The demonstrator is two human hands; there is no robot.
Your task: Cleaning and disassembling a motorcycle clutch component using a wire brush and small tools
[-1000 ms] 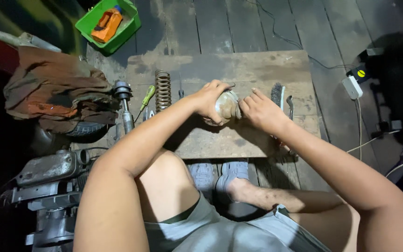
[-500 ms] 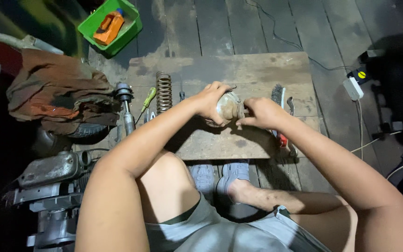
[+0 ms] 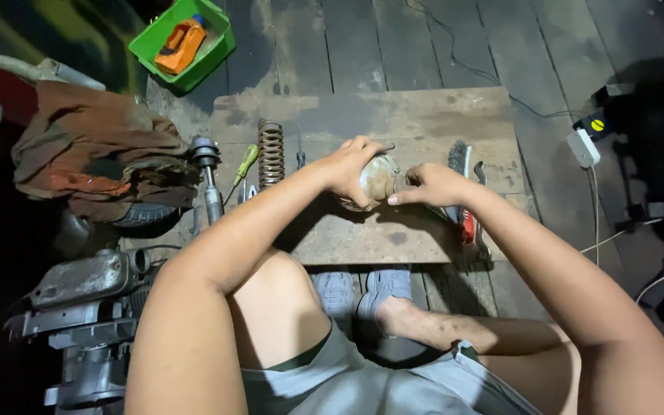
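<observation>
Left hand (image 3: 350,170): grip closed around a dirty round metal part (image 3: 379,179), held just above the wooden worktop (image 3: 363,230). Right hand (image 3: 433,186): fingertips pinched shut on that part's right end.

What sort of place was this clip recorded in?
Probably an informal repair workshop on a dark plank floor: a rusty coil spring and a green-handled screwdriver lie on a worn wooden board, and a grey metal engine part sits beside it.
</observation>
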